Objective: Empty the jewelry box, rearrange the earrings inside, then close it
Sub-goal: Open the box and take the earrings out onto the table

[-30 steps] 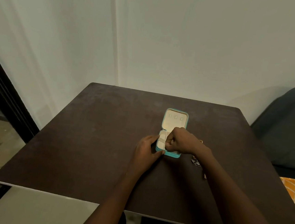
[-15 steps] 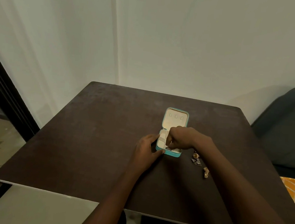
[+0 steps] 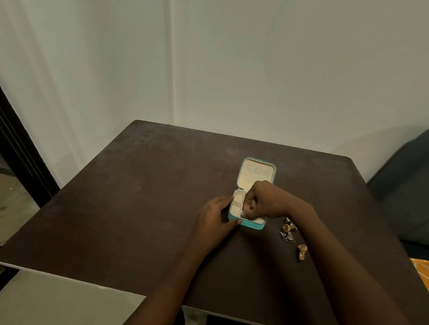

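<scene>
The table (image 3: 131, 207) carries the open box (image 3: 249, 207) toward its right, nearer the far edge, lid tipped back. The left hand (image 3: 213, 222) braces the box's left side, fingers spread against it. The right hand (image 3: 262, 201) dips into the tray, curled narrow, seemingly pinching a small piece; I cannot tell for sure. Several earrings (image 3: 289, 232) lie right of the box. Emptying looks to be under way; next calls for lifting that piece clear.

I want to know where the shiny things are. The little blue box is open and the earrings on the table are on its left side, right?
Not quite. The head view shows the open jewelry box with the earrings lying on the table to its right, not its left.
</scene>
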